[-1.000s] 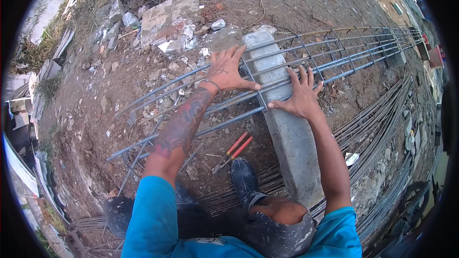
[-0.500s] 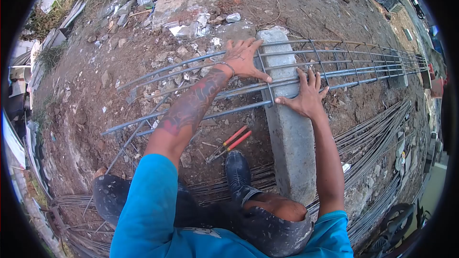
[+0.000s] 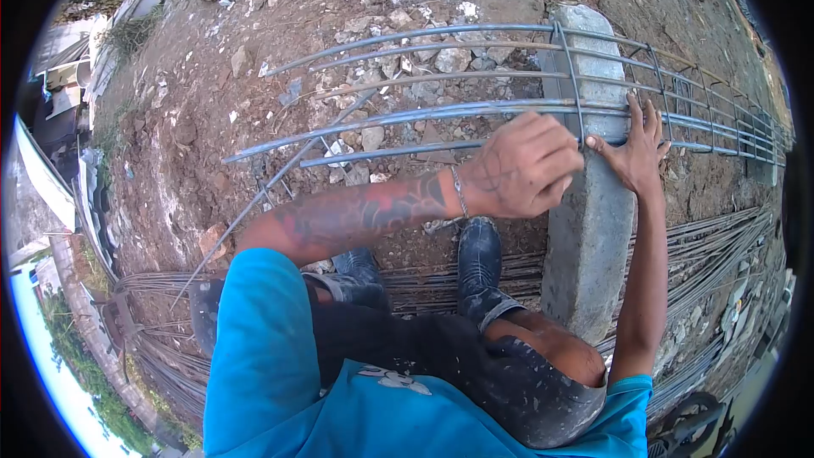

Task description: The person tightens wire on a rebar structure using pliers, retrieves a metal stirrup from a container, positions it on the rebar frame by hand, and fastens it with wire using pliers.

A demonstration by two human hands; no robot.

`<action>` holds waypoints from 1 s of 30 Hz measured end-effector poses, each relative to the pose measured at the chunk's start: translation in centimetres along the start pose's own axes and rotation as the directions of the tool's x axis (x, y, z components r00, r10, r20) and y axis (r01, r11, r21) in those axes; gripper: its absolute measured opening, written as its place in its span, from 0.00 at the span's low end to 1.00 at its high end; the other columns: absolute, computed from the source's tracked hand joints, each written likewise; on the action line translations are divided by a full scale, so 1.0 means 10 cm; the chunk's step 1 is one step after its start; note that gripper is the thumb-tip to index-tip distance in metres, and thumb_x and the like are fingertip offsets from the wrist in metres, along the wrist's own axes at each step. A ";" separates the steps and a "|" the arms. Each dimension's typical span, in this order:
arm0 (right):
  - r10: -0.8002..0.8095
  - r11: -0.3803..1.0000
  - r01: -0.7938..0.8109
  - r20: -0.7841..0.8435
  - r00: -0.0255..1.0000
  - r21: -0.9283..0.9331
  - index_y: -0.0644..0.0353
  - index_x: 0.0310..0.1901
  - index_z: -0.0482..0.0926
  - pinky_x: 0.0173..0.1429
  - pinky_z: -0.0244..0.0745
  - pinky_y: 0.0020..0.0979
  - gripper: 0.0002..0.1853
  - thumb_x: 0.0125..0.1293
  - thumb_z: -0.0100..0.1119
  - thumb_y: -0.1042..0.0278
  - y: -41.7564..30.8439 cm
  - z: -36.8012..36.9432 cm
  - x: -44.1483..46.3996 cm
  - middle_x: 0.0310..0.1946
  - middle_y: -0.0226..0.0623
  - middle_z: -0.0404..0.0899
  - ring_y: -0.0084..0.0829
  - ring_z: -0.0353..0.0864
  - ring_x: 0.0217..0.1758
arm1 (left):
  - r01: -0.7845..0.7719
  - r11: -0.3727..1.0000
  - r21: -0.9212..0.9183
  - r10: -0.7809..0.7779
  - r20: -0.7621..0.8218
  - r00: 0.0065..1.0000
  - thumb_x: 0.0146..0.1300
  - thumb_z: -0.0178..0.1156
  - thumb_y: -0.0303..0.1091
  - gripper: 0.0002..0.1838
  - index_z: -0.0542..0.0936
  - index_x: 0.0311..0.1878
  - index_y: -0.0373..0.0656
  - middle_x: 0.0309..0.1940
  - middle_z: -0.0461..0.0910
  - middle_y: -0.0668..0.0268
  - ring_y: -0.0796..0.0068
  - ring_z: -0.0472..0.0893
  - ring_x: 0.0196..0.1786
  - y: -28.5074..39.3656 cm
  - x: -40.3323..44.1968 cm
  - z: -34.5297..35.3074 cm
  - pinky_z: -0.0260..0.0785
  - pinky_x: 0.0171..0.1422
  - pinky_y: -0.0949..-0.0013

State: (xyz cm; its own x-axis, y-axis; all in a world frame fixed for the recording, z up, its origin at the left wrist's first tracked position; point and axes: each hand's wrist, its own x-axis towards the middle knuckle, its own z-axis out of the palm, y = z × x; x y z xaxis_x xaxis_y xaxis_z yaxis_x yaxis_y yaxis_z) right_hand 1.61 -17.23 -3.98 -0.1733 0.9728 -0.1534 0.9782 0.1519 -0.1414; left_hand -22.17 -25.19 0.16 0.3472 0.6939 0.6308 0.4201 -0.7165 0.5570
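Note:
A rebar cage of long steel bars and square stirrups (image 3: 579,76) lies across a concrete block (image 3: 593,246). My right hand (image 3: 634,153) rests with spread fingers over the lower bars above the block, its thumb beside the nearest stirrup. In front of the lowest bar, just left of that stirrup, my left hand (image 3: 530,165) is closed with curled fingers. Whatever may be inside that fist is hidden. Under the left wrist, a small part of the pliers (image 3: 437,226) shows on the ground; the rest is covered.
Bundles of loose steel rods (image 3: 704,246) lie on the ground at right, with more rods (image 3: 161,284) at lower left. A thin bar (image 3: 271,187) slants beneath the cage's left end. Stones and rubble (image 3: 373,42) cover the soil behind. My boot (image 3: 480,259) stands left of the block.
My left hand has left the upper bars and stirrup, come down toward me and curled shut. My right hand stays on the cage. The view has shifted, so the cage appears farther right and higher.

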 end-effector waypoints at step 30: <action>-0.134 0.737 -0.235 0.478 0.868 0.634 0.62 0.29 0.80 0.41 0.76 0.40 0.15 0.51 0.64 0.56 -1.30 1.13 -1.50 0.25 0.45 0.81 0.42 0.83 0.33 | 0.155 0.981 0.115 -0.193 0.542 0.818 0.49 0.67 0.38 0.11 0.78 0.25 0.41 0.33 0.74 0.62 0.63 0.76 0.41 0.07 -1.73 -0.35 0.69 0.42 0.61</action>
State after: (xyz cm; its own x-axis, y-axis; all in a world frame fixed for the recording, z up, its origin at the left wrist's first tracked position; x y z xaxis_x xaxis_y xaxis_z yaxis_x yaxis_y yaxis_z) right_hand -9.79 -35.77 -10.90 -0.3365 0.7409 -0.5813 0.6889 -0.2272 -0.6883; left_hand -30.78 -37.94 -8.43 0.6573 0.7447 0.1162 0.5621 -0.5871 0.5826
